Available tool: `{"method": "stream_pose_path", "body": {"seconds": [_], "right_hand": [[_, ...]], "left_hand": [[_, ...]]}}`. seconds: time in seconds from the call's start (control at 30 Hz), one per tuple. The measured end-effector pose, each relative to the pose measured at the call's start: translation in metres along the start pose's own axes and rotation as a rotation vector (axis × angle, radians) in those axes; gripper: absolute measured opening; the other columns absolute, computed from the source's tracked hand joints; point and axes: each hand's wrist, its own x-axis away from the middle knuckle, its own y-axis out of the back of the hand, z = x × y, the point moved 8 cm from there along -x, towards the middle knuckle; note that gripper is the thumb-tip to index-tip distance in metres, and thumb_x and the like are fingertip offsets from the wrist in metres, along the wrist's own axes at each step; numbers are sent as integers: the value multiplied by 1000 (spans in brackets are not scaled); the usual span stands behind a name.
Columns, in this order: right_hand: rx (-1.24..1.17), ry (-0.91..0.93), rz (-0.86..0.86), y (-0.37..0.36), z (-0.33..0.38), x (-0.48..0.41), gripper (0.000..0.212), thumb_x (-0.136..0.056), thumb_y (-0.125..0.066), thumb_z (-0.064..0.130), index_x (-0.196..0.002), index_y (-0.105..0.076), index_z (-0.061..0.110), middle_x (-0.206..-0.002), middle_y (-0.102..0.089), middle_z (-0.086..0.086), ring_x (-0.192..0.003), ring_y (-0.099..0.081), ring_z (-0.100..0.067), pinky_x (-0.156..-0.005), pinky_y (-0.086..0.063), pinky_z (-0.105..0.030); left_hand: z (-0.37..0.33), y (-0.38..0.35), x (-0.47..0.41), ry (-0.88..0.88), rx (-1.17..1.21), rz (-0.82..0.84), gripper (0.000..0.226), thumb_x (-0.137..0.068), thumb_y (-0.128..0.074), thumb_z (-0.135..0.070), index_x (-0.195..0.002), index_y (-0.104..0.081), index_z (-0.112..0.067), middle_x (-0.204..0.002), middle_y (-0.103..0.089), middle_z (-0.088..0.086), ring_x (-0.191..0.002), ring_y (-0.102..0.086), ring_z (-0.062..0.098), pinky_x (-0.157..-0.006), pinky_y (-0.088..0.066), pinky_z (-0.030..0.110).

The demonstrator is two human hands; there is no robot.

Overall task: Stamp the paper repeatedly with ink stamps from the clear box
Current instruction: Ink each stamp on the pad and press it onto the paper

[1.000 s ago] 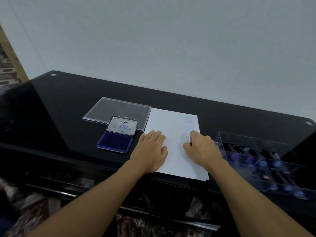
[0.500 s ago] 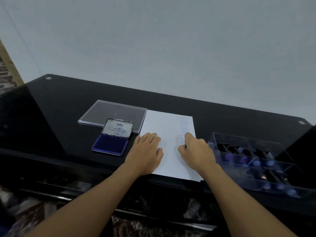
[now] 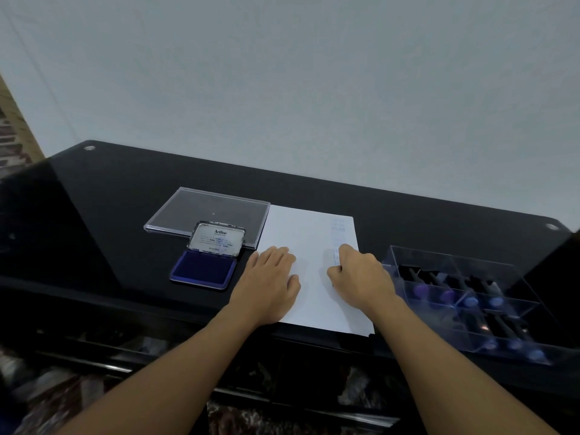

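Working at a black table (image 3: 94,215), and taking the paper (image 3: 301,233) in the middle as the reference for all places. Keeping the box (image 3: 452,262) just right of the paper, open on top, with many stamps (image 3: 420,290) lying in its compartments, so having plenty left to use. Leaving the lid (image 3: 207,215) flat at the left of the paper, touching or nearly touching its far left edge; not being able to tell which. Keeping the pad (image 3: 204,268) also left of the paper, nearer than the lid, opened up, with the blue cushion uncovered and the cover standing up behind it.

Holding the paper down with the left hand (image 3: 270,281), lying flat on the near left part of the paper, fingers (image 3: 276,255) straight and close together. Pressing the right hand (image 3: 357,277) down on the right side of the paper, fingers curled tight into a fist. Most likely clamping a stamp against the sheet, though not seeing the stamp itself under the hand.

Judging the task as begun but far from finished. Finding only one narrow column of pale blue prints (image 3: 338,230) along the right edge of the paper, running from the far end down to the right hand. Leaving the whole middle and left of the paper blank, so needing many more inkings and pressings, probably with other stamps too.
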Motion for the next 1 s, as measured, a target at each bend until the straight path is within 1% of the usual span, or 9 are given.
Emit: {"method": "stream_pose_path", "body": {"seconds": [0.13,0.23,0.3,0.4,0.47,0.77,1.0], "right_hand": [[-16,7,49,-1,-2,0,12,-95,-44,26,-88,-41,17,-81,-55,-2,-68,-51,-19,-52,-35,-32],[27,17,89,6,-1,-2,15,-95,-45,29,-87,-42,17,-86,-56,-3,-74,-54,-23,-59,-41,-34],[0,3,24,23,-2,-4,16,-93,-47,28,-87,-46,14,-86,-57,-4,-74,-54,-24,-62,-43,-34],[-72,-5,-82,50,-2,-7,17,-92,-51,26,-88,-51,9,-79,-58,-4,-64,-51,-20,-55,-41,-31],[-91,2,-116,62,-1,-9,17,-91,-52,25,-88,-51,8,-76,-58,-4,-62,-49,-20,-55,-40,-32],[-92,-20,-115,66,-11,-9,17,-90,-54,28,-87,-53,11,-79,-61,-5,-65,-53,-21,-58,-45,-33],[-105,-25,-145,73,-16,-6,18,-90,-55,27,-87,-54,10,-80,-63,-7,-64,-52,-21,-59,-47,-35]], "left_hand": [[0,1,-1,-2,16,-9,45,-100,-33,-36,-141,-42,-20,-152,-36,-4,-143,-25,15,-120,-17,41],[0,4,0,-10,32,-32,45,-98,-35,-36,-139,-44,-19,-148,-40,-4,-140,-29,14,-119,-19,40],[0,5,0,-10,43,-46,44,-98,-36,-35,-137,-46,-19,-145,-43,-5,-138,-31,13,-119,-20,38],[1,6,1,-12,49,-58,43,-98,-37,-35,-137,-46,-20,-144,-44,-6,-138,-31,12,-119,-19,37],[1,5,1,-16,48,-61,43,-98,-37,-36,-136,-46,-20,-143,-44,-6,-137,-32,12,-118,-20,36],[1,5,1,-21,46,-57,44,-97,-37,-37,-137,-46,-20,-143,-45,-6,-136,-33,12,-119,-20,36],[1,6,1,-22,49,-51,43,-97,-37,-36,-136,-46,-20,-142,-45,-6,-136,-34,12,-118,-21,37]]}}
